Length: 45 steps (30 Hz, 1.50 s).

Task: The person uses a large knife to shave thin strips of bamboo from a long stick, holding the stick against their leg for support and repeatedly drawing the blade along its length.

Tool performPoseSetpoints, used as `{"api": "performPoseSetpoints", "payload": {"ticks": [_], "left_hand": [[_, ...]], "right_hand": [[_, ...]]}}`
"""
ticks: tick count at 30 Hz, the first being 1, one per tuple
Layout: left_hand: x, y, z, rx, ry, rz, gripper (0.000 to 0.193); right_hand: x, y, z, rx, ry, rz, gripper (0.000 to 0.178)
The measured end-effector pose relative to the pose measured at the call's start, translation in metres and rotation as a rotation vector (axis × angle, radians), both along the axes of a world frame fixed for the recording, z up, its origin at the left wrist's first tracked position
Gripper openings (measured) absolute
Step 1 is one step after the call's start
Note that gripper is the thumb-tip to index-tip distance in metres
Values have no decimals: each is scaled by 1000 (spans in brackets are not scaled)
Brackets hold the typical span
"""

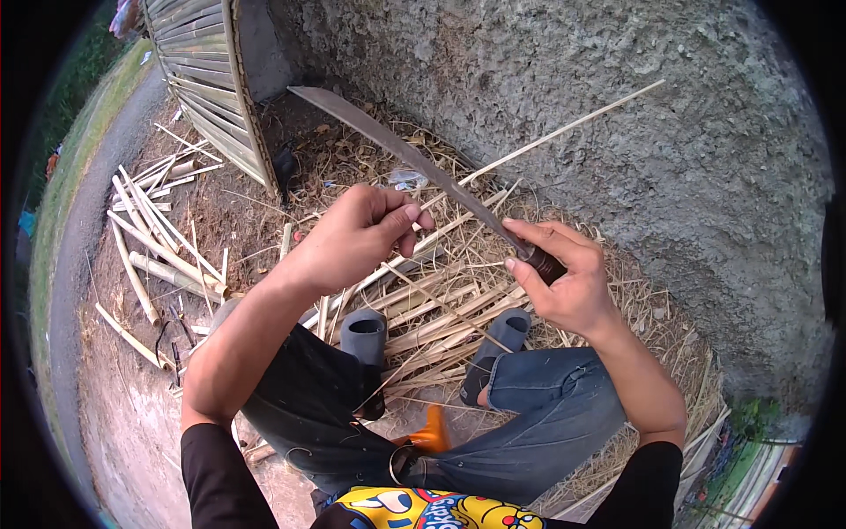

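My right hand is wrapped round the dark handle of a machete, its thumb and a finger reaching along the base of the blade. The long, slightly curved blade points up and to the left. My left hand pinches a thin, pale bamboo strip between thumb and fingers. From there the strip runs up to the right, crossing the blade near its middle and ending in front of the wall. Whether strip and blade touch I cannot tell.
Split bamboo pieces lie piled between my feet, with shavings around them. More bamboo lengths lie at the left. A rough grey wall rises ahead, beside a bamboo slat panel. An orange object lies between my legs.
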<state>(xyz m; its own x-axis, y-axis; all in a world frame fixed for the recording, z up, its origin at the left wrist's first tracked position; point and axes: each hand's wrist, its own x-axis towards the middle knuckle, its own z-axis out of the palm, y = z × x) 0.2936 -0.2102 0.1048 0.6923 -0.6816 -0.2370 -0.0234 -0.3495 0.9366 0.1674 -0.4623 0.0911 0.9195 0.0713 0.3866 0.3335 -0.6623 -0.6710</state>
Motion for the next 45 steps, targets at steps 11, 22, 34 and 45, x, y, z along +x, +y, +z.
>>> {"api": "performPoseSetpoints", "payload": {"ticks": [11,22,34,45], "left_hand": [[-7,9,13,-270,277,105,21],[-12,30,8,-253,476,-90,22],[-24,16,36,-358,507,-91,17],[-16,25,30,-409,491,-142,23]], "right_hand": [[16,8,-6,-524,-185,-118,63],[3,6,-10,-379,-200,-138,49],[7,17,5,-560,-514,-130,48],[3,17,15,-556,-505,-257,48]]}}
